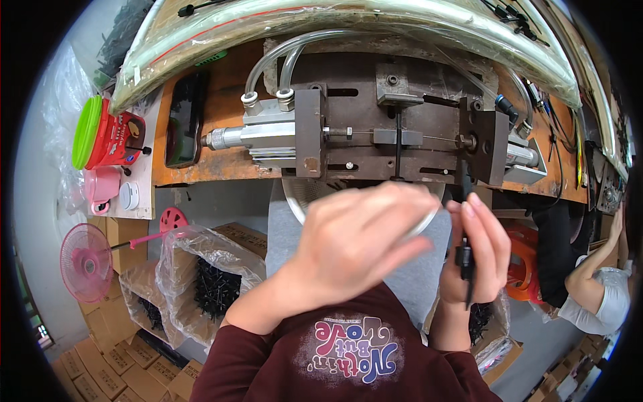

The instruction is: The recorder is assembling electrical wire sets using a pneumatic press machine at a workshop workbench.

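My right hand [492, 251] is closed round slim black plastic parts [466, 258], which stand nearly upright between thumb and fingers; their exact kind and count I cannot make out. My left hand [365, 231], blurred by motion, is in front of the bench edge with its thumb apart from the fingers and nothing visible in it. Beyond both hands a dark metal clamping jig [362, 147] is on the bench. At its middle, a thin black rod [399, 144] lies across a small grey metal block [382, 137].
Air cylinders [268, 137] with clear hoses flank the jig. Left of it lies a black phone-like slab [185, 120], near a red tub [124, 137] and pink mug [102, 187]. Below are a pink fan [87, 261] and bags of black parts [216, 288]. Another person [596, 295] sits far right.
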Demonstrator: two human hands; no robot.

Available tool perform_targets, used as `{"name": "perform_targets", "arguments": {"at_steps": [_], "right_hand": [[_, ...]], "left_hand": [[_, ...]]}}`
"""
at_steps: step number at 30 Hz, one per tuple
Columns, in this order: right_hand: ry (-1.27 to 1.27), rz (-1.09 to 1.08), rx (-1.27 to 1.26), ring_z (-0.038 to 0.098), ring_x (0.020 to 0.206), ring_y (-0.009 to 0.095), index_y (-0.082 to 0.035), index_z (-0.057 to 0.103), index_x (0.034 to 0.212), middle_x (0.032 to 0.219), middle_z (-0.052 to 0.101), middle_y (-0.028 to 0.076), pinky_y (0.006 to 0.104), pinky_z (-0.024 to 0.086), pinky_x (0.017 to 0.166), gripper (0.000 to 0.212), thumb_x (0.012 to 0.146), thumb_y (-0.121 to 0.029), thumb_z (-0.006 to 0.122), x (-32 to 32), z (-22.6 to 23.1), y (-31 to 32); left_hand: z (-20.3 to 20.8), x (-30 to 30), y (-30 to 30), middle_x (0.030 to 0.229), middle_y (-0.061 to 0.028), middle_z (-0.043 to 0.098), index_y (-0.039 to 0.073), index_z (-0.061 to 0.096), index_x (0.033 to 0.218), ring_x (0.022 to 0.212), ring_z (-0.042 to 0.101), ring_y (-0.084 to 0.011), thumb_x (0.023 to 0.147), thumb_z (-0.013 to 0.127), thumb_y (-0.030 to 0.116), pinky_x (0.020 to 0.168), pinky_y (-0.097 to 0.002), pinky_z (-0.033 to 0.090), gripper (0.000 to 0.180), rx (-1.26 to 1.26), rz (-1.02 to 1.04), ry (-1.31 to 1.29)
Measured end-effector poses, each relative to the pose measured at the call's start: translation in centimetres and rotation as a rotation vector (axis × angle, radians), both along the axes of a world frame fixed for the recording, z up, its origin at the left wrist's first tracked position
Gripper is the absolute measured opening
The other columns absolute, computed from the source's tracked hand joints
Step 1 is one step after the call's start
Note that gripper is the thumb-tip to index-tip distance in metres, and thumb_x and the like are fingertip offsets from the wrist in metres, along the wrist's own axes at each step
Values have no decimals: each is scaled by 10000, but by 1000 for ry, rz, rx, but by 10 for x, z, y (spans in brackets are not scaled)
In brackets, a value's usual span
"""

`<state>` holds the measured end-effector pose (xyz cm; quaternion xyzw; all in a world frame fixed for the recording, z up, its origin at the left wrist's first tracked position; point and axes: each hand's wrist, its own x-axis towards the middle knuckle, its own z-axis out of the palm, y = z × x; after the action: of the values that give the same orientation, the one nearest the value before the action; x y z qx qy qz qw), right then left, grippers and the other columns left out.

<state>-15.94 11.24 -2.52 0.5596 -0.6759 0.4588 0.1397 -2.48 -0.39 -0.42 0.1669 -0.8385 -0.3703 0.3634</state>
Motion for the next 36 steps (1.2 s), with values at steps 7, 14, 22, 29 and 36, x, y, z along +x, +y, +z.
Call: {"name": "perform_targets", "arguments": {"at_steps": [7,14,22,29,36], "right_hand": [[-114,138,-33,700,890,270,52,686,1051,1082,671,205,305,575,758,297,757,87,703,14,-1,-16],[-560,169,-149,706,767,263,70,607,1019,1057,645,242,323,590,711,190,839,131,609,1,-10,-9],[-501,116,-160,707,809,286,63,606,1031,1057,642,235,341,595,769,186,858,128,588,1,-4,-8],[-85,62,-72,705,886,285,59,650,1062,1054,667,222,342,596,765,266,803,118,662,-3,-5,-7],[-96,144,-76,708,882,274,67,667,1092,1075,666,243,308,585,718,306,790,108,647,12,-2,-22]], "left_hand": [[13,8,9,839,-83,686,28,702,958,694,668,-195,644,835,53,596,-286,546,342,38,-42,114],[-7,3,-1,1187,-135,635,17,686,981,873,662,-256,699,756,55,753,-336,553,293,-343,188,-183],[-8,-6,-7,1185,-113,659,26,689,942,763,678,-224,712,746,89,716,-303,546,245,-409,219,-296],[-4,0,-5,1110,-112,682,26,691,976,698,676,-168,681,803,111,632,-259,538,326,-122,106,-194],[12,9,16,888,-101,687,4,685,982,758,675,-179,664,854,62,638,-255,554,365,287,-84,57]]}}
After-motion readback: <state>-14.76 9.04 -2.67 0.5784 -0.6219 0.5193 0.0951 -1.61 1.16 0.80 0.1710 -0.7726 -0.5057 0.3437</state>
